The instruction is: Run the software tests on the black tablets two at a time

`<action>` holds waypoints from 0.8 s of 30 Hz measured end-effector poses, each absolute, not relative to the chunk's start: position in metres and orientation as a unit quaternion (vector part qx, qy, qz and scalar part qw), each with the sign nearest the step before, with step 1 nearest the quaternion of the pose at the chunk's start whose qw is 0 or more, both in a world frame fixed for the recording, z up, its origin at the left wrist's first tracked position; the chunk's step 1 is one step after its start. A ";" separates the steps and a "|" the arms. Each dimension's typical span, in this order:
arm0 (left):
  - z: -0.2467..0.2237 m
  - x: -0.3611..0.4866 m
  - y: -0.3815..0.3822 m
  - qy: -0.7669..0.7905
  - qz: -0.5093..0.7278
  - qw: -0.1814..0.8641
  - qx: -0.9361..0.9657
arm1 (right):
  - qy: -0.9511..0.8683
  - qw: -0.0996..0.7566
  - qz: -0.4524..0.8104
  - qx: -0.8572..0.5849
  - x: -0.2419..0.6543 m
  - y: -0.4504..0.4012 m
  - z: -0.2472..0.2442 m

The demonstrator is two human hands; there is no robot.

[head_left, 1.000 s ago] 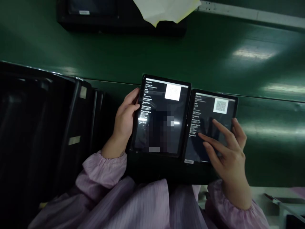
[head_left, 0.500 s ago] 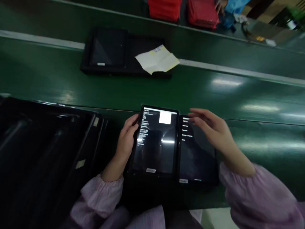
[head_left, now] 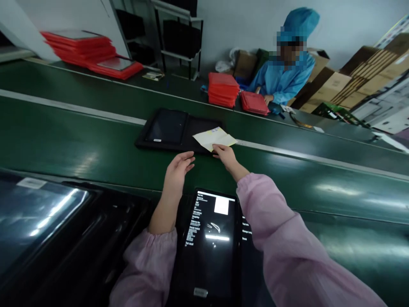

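My right hand [head_left: 226, 157] reaches forward, its fingers closed at the near corner of a creased sheet of paper [head_left: 213, 137]. That sheet, pale with yellow edges, lies over the right side of a black tray [head_left: 201, 124]. In the tray's left side rests a dark tablet [head_left: 168, 125]. My left hand [head_left: 179, 168] hovers over the green surface just short of the tray, fingers apart and holding nothing. Nearer to me is a lit tablet [head_left: 211, 243] with lines of text and a white square. A second tablet [head_left: 251, 260] beside it is partly hidden by my right sleeve.
Black molded trays [head_left: 105, 230] are at the left, with a large glossy panel [head_left: 35, 213]. Across the green conveyor [head_left: 79, 145], red stacks [head_left: 223, 89] stand near a person in blue [head_left: 286, 64]. Cardboard boxes [head_left: 335, 85] stand behind.
My left hand has let go of the lit tablet and moved forward. My right hand has gone from above the second tablet to the paper. The view has tilted up.
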State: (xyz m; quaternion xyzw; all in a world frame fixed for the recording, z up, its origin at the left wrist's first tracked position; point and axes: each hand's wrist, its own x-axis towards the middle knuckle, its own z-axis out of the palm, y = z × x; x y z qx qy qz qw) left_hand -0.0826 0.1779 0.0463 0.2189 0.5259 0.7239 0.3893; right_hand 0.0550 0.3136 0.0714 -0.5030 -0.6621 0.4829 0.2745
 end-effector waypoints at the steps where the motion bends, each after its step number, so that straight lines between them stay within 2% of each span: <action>1: 0.042 -0.091 0.181 0.537 0.718 0.391 0.206 | -0.677 0.298 0.463 -0.488 0.061 0.310 0.073; 6: 0.036 -0.095 0.179 0.591 0.652 0.449 0.154 | -0.772 0.361 0.393 -0.347 0.122 0.245 0.093; 11: 0.066 -0.066 0.166 0.562 0.598 0.526 0.224 | -0.833 0.343 0.371 -0.227 0.177 0.175 0.114; 18: 0.083 -0.062 0.155 0.562 0.518 0.565 0.311 | -0.895 0.311 0.299 -0.117 0.197 0.144 0.129; 20: 0.087 -0.062 0.152 0.558 0.506 0.570 0.329 | -0.905 0.313 0.254 -0.136 0.200 0.140 0.136; 24: 0.097 -0.058 0.146 0.580 0.532 0.502 0.357 | -0.909 0.257 0.089 -0.315 0.205 0.126 0.151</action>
